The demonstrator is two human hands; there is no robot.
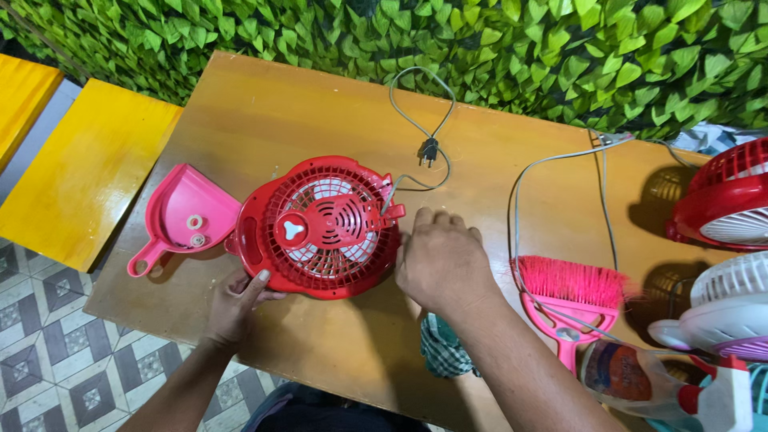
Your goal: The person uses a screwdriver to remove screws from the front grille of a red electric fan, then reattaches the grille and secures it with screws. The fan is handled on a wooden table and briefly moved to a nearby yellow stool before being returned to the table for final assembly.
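A small red table fan (320,226) lies flat on the wooden table (264,120), its rear grille facing up and white blades showing through. My left hand (236,304) rests at the fan's lower left rim, thumb against the red casing. My right hand (440,260) sits palm down at the fan's right edge, fingers curled toward the casing; what the fingertips grip is hidden. The fan's grey cord (416,120) loops away to a black plug (430,150) lying on the table.
A pink dustpan (180,216) holding two small white rings lies left of the fan. A pink brush (570,296), a spray bottle (640,378), a checked cloth (444,348) and two other fans (724,200) sit at the right. Leafy green wall behind; yellow benches at left.
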